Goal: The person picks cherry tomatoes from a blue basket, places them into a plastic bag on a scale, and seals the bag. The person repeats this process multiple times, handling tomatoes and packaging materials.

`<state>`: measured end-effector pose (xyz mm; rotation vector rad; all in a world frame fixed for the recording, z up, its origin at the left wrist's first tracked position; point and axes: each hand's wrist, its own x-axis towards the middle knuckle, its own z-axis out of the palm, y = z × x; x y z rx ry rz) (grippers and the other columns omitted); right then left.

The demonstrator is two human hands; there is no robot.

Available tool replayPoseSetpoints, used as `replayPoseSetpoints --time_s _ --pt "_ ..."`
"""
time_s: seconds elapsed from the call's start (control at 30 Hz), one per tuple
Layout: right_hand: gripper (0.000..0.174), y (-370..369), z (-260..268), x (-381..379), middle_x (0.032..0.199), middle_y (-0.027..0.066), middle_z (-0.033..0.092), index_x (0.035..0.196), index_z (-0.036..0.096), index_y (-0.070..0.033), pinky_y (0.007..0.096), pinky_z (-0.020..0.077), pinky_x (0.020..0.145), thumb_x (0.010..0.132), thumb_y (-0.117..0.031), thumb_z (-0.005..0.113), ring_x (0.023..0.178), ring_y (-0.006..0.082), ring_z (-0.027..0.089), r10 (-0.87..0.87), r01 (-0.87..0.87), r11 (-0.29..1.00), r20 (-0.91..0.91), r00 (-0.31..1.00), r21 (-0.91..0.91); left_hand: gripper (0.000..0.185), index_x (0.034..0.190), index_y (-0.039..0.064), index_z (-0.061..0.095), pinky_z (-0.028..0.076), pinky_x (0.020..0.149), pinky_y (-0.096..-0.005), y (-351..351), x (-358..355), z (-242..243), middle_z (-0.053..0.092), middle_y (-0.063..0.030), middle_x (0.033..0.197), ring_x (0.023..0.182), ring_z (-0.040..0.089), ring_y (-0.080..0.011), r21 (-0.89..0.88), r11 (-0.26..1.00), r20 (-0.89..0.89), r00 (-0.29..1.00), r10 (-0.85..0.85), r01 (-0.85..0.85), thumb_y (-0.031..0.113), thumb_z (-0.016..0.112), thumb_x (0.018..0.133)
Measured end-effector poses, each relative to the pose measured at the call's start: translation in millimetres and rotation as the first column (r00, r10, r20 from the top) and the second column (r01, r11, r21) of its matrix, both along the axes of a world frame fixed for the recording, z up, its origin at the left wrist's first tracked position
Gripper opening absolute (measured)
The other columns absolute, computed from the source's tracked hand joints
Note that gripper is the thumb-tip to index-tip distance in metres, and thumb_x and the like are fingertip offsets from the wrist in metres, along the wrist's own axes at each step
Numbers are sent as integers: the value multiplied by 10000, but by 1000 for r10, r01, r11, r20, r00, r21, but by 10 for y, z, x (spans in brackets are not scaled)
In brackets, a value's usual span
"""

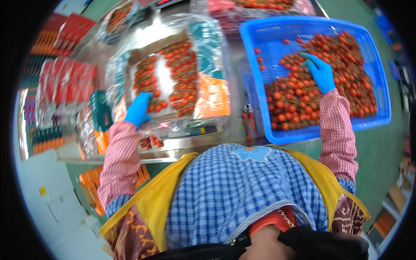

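Observation:
My left hand (138, 110), in a blue glove, rests at the lower left edge of an open carton (130, 70), touching or close to the vine cherry tomatoes (157, 106) there; its grip is unclear. Rows of tomatoes on the vine (183, 74) line both sides of the carton, with white lining showing between them. Clear plastic wrap with green and orange print (213, 96) surrounds the carton. My right hand (320, 71), also gloved in blue, is over the heaped vine tomatoes (299, 97) in a blue plastic crate (265, 120). Its fingertips meet the heap, and whether they hold any is unclear.
Red-handled pruning shears (248, 122) lie between carton and crate. Loose tomatoes (151, 142) sit near the metal table's front edge (175, 156). Left are a green box (101, 110) and plastic-wrapped red packaging (70, 81). More wrapped tomato packs (265, 4) stand at the back.

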<state>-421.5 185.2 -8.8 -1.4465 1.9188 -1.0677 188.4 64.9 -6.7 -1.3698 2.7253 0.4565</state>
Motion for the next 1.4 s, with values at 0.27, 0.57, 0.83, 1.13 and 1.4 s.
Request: replayPoseSetpoints --time_s 0.27,0.57,0.83,1.13,1.4 --pt "286 160 -144 -183 991 109 628 1110 606 -147 350 489 749 826 -170 587 877 253 613 306 -244 950 -436 846 194 423 975 83 533 481 725 -356 -122 -264 312 606 -125 927 866 597 -304 299 933 393 917 70 -199 103 744 609" --pt "238 -75 -518 88 952 103 600 1016 629 -147 397 488 755 784 -164 578 905 277 579 668 -636 718 -538 515 283 290 1111 32 550 475 809 -270 -14 -2847 608 616 -65 1005 923 584 -134 356 915 -555 831 45 189 81 583 827" --pt "370 -77 482 -1282 789 102 653 997 632 -55 351 509 647 843 -378 540 613 182 626 -167 423 818 -543 823 390 588 1253 78 444 470 832 -399 161 -5130 -248 600 -169 1041 954 586 -319 301 888 -471 864 -178 347 356 645 776" --pt "546 -21 268 -1567 842 92 649 1222 501 -42 304 498 593 851 -442 523 652 161 616 -310 473 820 -443 841 323 661 1254 106 443 468 842 -399 322 -5973 -381 540 -162 1138 1049 538 -316 311 915 -384 915 -126 257 343 666 678" --pt "436 7 345 -1439 941 87 652 1158 577 -90 332 485 735 843 -388 541 792 176 621 -247 275 937 -151 957 213 464 1246 49 442 467 783 -430 0 -5367 -424 531 -137 1125 959 548 -288 545 -429 -298 645 704 720 250 413 829"
